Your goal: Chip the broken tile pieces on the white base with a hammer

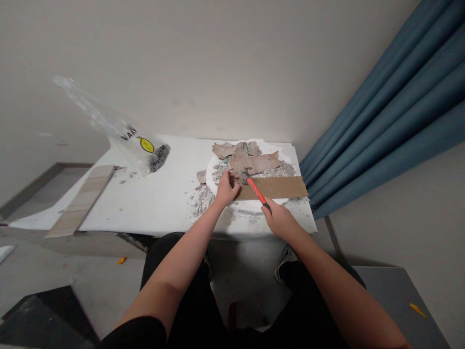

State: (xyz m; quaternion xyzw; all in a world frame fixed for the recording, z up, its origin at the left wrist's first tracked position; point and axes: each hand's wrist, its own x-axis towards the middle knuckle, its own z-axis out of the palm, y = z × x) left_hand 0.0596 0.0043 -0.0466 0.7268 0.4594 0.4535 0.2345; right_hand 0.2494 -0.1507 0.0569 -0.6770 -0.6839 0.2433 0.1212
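Note:
My right hand [280, 218] is wrapped round the black end of a red-handled hammer [257, 190], whose dark head rests low over grey-brown rubble. Just left of that head, my left hand [226, 188] has its fingers and thumb curled in at the rubble; what they grip is too small to make out. Behind both hands lie crossed strips of brown, rough-textured sheet [250, 160] with a bit of green between them. A flat brown board [278, 188] lies under the hammer handle. White round sheeting [210, 167] spreads beneath the pieces.
The white-covered table [163, 194] stands against the wall, with grey crumbs scattered on it. A clear plastic bag [127, 140] with a yellow lemon print is at the left, near a wood-look plank [83, 198]. Blue curtains [381, 106] hang at the right.

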